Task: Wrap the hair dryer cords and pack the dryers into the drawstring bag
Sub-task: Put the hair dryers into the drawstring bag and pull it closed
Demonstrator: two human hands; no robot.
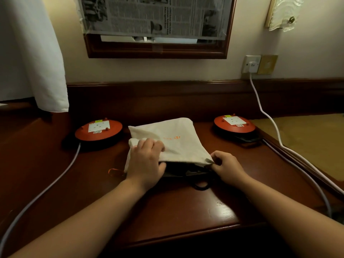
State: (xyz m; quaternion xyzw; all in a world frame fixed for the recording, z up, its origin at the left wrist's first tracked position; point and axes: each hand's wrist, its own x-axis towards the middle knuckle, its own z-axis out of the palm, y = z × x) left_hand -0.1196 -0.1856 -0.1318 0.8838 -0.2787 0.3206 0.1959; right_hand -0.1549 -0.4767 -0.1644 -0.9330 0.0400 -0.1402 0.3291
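The right hand (226, 165) pinched the near right corner of the drawstring bag (173, 140) at its mouth, its grip narrow on the cloth hem. The left hand (147, 161) lay over the bag's left side, fingers curled into the bunched fabric, thumb under the hem by the opening. The bag lay at the middle of the counter (167, 211), mouth toward the near edge. Something dark showed inside the mouth, likely a dryer, and a loop of black cord (202, 186) trailed out onto the counter. An orange drawstring (114, 172) lay at the bag's left. To do the step well, the person probably needed to keep the mouth lifted and tuck that loop fully inside before drawing the string. Two orange socket reels (98, 131) flanked the bag.
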